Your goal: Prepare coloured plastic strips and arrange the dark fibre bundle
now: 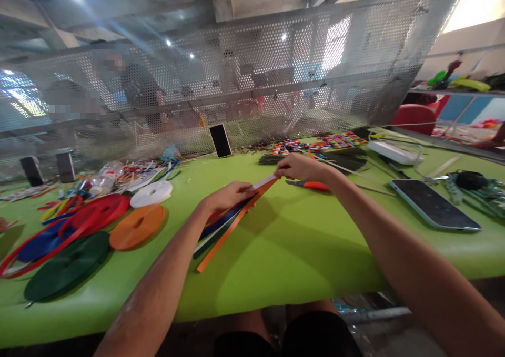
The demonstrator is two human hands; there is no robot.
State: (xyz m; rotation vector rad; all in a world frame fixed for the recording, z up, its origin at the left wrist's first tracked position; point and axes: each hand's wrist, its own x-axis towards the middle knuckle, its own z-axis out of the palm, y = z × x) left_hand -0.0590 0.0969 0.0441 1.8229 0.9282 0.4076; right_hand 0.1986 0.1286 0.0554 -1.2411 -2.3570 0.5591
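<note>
My left hand (232, 195) is closed round a bunch of flat ribbon strips (226, 231) above the green table. Orange, green, white, blue and red tails hang from it toward me. At the far end of the same strips, my right hand (292, 166) pinches the tips, where a white strip and an orange one run side by side between my hands. Fingertips of the left hand are partly hidden by the strips. Just right of my right hand lie pliers or cutters with an orange-red handle (315, 185).
Ribbon rolls in orange (138, 227), white (151, 193), green (69, 265), red and blue lie left. A phone (436, 203) lies right, near a white power strip (394, 152). Another phone (220, 140) leans at the back before a perforated metal screen (252, 78). Colourful woven pieces (343, 140) lie behind.
</note>
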